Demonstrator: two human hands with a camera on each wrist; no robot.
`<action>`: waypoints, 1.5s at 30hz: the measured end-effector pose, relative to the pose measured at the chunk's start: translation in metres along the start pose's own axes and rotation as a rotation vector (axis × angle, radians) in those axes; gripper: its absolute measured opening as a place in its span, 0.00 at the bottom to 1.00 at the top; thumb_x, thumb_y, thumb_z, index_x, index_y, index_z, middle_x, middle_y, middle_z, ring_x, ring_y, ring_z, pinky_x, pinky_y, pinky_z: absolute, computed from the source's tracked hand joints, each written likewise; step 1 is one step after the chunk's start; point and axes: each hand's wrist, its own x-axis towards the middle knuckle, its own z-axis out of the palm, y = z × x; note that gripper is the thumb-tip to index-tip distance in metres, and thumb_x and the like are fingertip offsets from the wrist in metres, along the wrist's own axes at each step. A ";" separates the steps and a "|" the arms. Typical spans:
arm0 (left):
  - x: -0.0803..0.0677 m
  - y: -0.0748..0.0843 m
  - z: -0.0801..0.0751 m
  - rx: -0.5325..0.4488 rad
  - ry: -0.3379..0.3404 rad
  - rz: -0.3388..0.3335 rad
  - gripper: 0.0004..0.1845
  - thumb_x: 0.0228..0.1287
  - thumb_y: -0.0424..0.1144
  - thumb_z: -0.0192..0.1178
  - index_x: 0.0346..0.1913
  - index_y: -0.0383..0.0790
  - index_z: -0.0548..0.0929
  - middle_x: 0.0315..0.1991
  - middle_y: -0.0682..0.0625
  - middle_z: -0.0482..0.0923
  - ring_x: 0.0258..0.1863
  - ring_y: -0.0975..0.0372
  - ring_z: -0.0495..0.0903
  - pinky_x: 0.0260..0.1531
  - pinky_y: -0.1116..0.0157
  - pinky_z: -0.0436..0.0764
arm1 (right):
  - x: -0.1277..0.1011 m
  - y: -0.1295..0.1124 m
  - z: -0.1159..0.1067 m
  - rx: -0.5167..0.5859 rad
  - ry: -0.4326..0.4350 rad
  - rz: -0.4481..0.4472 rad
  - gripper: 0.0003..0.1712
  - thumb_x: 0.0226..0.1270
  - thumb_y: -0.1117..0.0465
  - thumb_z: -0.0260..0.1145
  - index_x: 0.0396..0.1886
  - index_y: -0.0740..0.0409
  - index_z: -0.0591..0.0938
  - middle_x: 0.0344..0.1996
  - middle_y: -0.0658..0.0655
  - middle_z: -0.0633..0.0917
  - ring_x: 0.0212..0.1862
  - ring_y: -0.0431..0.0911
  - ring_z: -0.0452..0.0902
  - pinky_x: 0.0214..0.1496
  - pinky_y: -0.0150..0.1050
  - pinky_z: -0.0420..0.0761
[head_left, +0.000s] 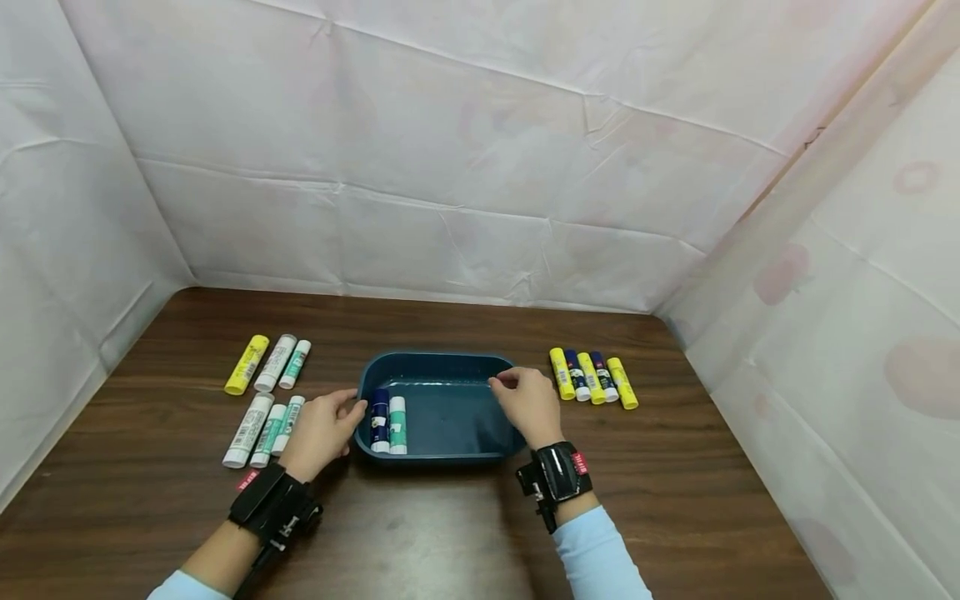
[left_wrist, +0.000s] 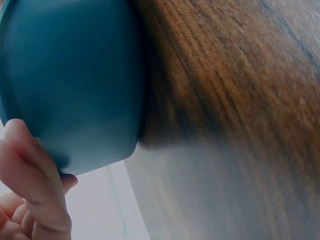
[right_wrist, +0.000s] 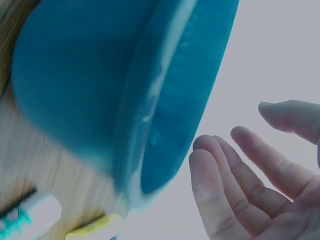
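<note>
A dark teal tray (head_left: 450, 457) sits in the middle of the table, holding two glue sticks at its left end: a navy one (head_left: 380, 421) and a green-and-white one (head_left: 397, 425). My left hand (head_left: 318, 429) is at the tray's left rim, thumb and finger pinching the edge. In the left wrist view, a fingertip (left_wrist: 17, 131) meets the rim of the tray (left_wrist: 80, 75). Over the tray's right end hovers my right hand (head_left: 531, 408), holding nothing. The right wrist view shows its fingers (right_wrist: 207, 185) spread loosely beside the tray (right_wrist: 75, 85).
Left of the tray, two rows of glue sticks include a yellow one (head_left: 246, 365), white ones (head_left: 249, 429) and green-and-white ones (head_left: 295, 364). To the right, yellow sticks (head_left: 562, 373) alternate with navy ones (head_left: 577, 374). White sheeting (head_left: 450, 167) surrounds the wooden table (head_left: 675, 517).
</note>
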 end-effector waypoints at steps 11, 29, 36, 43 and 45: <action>0.000 -0.001 0.001 0.002 0.001 0.003 0.23 0.68 0.42 0.53 0.60 0.31 0.72 0.13 0.51 0.69 0.10 0.63 0.72 0.12 0.67 0.69 | 0.002 0.034 -0.021 -0.003 0.017 0.072 0.15 0.62 0.52 0.64 0.42 0.57 0.85 0.37 0.55 0.86 0.38 0.46 0.80 0.36 0.40 0.77; -0.002 0.002 -0.002 -0.011 -0.014 0.001 0.23 0.68 0.42 0.52 0.61 0.30 0.71 0.13 0.51 0.69 0.10 0.63 0.72 0.12 0.66 0.69 | -0.007 0.097 -0.024 -0.068 -0.080 0.224 0.18 0.60 0.50 0.65 0.42 0.57 0.85 0.43 0.58 0.85 0.40 0.48 0.80 0.39 0.45 0.77; -0.001 -0.001 -0.001 -0.010 -0.005 0.006 0.23 0.68 0.42 0.52 0.61 0.30 0.72 0.13 0.51 0.69 0.10 0.63 0.72 0.12 0.67 0.69 | -0.013 0.107 -0.020 -0.097 -0.113 0.216 0.19 0.58 0.51 0.67 0.43 0.59 0.84 0.41 0.59 0.86 0.39 0.48 0.81 0.39 0.46 0.77; 0.000 -0.002 -0.001 -0.013 -0.007 0.004 0.23 0.69 0.42 0.52 0.61 0.30 0.72 0.13 0.51 0.69 0.10 0.63 0.73 0.12 0.67 0.69 | -0.016 0.108 -0.016 -0.091 -0.151 0.193 0.17 0.56 0.53 0.69 0.41 0.59 0.84 0.38 0.57 0.86 0.35 0.45 0.79 0.33 0.40 0.75; 0.000 -0.002 -0.001 -0.015 -0.009 0.002 0.23 0.69 0.42 0.52 0.61 0.30 0.72 0.13 0.51 0.69 0.10 0.63 0.73 0.12 0.67 0.69 | -0.017 0.108 -0.016 -0.087 -0.159 0.199 0.16 0.56 0.54 0.69 0.40 0.59 0.85 0.38 0.57 0.86 0.34 0.45 0.79 0.32 0.38 0.74</action>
